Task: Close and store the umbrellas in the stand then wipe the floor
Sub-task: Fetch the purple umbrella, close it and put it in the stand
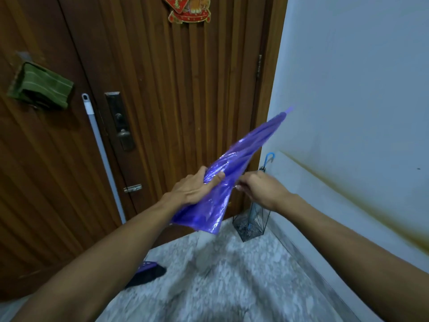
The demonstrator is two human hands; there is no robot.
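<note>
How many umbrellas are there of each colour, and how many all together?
Purple: 1, the closed umbrella held by the left hand and right hand
Blue-handled: 1, the umbrella in the stand
Dark with purple: 1, the object on the floor, probably an umbrella
Total: 3

I see a speckled grey-white stone floor (232,275), blurred by motion. At about 1 o'clock, in the corner by the door and wall, a black wire umbrella stand (251,225) sits on it, a blue-handled umbrella (267,163) upright inside. At 8 o'clock a dark object with a purple edge (147,274) lies flat; can't tell what. A mop pole (104,159) runs down at 10 o'clock, its foot hidden.
</note>
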